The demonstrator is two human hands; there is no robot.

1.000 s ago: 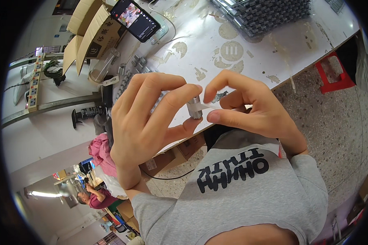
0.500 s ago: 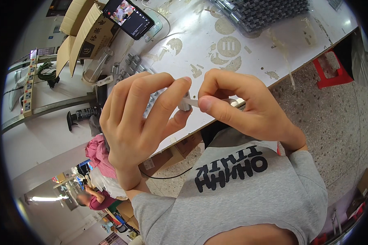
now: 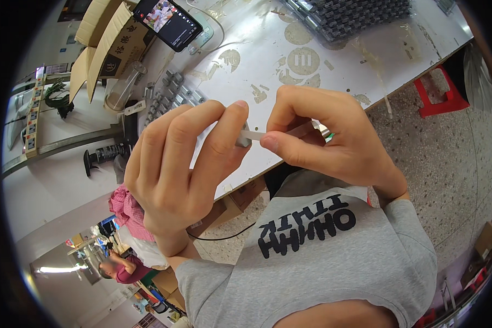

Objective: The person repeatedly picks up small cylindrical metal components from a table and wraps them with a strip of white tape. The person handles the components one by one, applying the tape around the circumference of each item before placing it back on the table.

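Over the near edge of the white table [image 3: 361, 65], my left hand [image 3: 175, 169] pinches a small grey part [image 3: 243, 141] between thumb and fingertips. The fingers cover most of it. My right hand [image 3: 333, 139] has thumb and forefinger closed on a narrow, whitish translucent strip [image 3: 252, 135]. One end of the strip meets the grey part; its other end shows behind the right thumb. Between the two hands the strip looks straight. Left of my left hand, several loose grey metal parts [image 3: 169, 93] lie on the table.
A lit phone [image 3: 175, 27] leans at the far left beside an open cardboard box [image 3: 106, 60] and a clear plastic cup [image 3: 127, 87]. Rows of grey parts [image 3: 361, 19] lie at the far right. A red stool [image 3: 443, 98] stands on the floor. Another person [image 3: 128, 269] is in the background.
Both hands have shifted slightly left in the picture. The grey part is more hidden behind my left fingers, and the strip's far end shows more behind my right thumb.
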